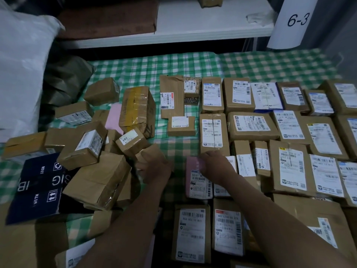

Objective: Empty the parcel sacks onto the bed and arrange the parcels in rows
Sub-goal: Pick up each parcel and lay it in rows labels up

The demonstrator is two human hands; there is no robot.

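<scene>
We judge the job past halfway. The bed [193, 60], with its green check sheet, carries neat rows of parcels [270, 124] label-up from about 1 o'clock round to 5 o'clock, packed edge to edge. A loose heap of parcels [90, 149] lies tumbled at 9 o'clock, not yet lined up, with a dark blue box [38, 188] at 8 o'clock half under it. The white sack [21, 74] slumps at 10 o'clock, bulging (whether anything is inside we cannot tell), and a dark bag [65, 78] lies crumpled beside it. The right hand [216, 165] sits near centre on the far end of the pink parcel [197, 184], fingers bent over its top edge and gripping it, setting it at the left end of a row, touching the labelled parcels to its right. The left hand [154, 169] is at the heap's right edge, against a small brown parcel [148, 152]. Its fingers are hidden behind the back of the hand, so we cannot tell if it has hold of anything. Left to do: the whole heap, a few strays at 11 o'clock, and maybe the sack. A white shelf [193, 24] runs across at 12 o'clock, with a 6-3 sign [297, 20] at 1 o'clock.
</scene>
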